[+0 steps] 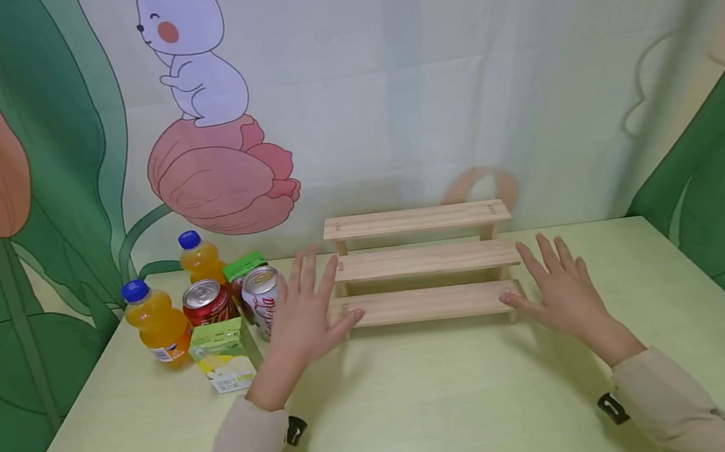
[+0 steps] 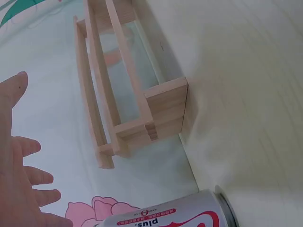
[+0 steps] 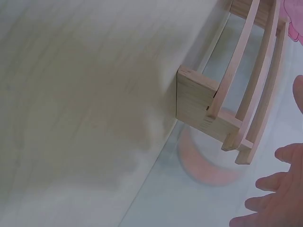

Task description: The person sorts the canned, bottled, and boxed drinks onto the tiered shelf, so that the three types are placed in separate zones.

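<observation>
My left hand is held above the table with fingers spread and holds nothing. It overlaps the left end of a three-tier wooden step rack and the edge of a silver-white Coca-Cola can. On the opposite side, my right hand hovers by the rack's right end, fingers spread and thumb pointing inward, with nothing in it. The left wrist view shows the rack beyond the fingers, plus the can marked "plus". Bare shelves of the rack appear in the right wrist view too.
Left of the rack, drinks cluster together: two orange drink bottles with blue caps, a red can, a green-and-yellow carton and a green-topped carton. A printed curtain hangs behind the table.
</observation>
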### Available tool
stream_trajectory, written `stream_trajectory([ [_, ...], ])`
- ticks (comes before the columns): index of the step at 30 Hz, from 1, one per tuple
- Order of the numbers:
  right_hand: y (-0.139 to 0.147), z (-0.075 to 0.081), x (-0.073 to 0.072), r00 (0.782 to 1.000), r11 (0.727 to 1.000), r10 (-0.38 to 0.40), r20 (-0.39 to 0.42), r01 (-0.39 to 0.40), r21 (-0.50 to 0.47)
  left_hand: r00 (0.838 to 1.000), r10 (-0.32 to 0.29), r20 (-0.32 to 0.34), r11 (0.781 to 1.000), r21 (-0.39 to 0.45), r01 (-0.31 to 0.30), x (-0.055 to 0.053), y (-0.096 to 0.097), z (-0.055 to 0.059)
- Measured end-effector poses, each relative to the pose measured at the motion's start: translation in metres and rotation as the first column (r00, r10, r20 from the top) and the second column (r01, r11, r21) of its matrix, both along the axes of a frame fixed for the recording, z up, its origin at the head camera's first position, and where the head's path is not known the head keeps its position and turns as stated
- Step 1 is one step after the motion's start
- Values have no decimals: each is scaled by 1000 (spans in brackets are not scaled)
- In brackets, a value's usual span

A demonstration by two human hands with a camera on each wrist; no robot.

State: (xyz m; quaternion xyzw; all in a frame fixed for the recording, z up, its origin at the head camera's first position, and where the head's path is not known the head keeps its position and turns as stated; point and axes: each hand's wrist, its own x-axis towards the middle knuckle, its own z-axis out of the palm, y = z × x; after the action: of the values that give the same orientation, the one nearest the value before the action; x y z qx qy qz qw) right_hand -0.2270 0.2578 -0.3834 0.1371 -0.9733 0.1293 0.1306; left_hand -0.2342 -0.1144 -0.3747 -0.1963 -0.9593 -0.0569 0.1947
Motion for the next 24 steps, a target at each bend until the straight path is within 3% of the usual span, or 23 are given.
stream_trajectory([
  [8, 1, -2, 0, 999, 999, 20, 43, -18, -38, 997, -45, -68, 997, 61, 50, 15, -13, 6],
  [17, 6, -4, -4, 981, 986, 53, 185, -23, -163, 990, -66, -123, 992, 99, 78, 23, -29, 9],
  [24, 5, -10, -7, 975, 975, 49, 215, 0, -221, 989, -67, -135, 973, 208, 95, 30, -46, 11],
])
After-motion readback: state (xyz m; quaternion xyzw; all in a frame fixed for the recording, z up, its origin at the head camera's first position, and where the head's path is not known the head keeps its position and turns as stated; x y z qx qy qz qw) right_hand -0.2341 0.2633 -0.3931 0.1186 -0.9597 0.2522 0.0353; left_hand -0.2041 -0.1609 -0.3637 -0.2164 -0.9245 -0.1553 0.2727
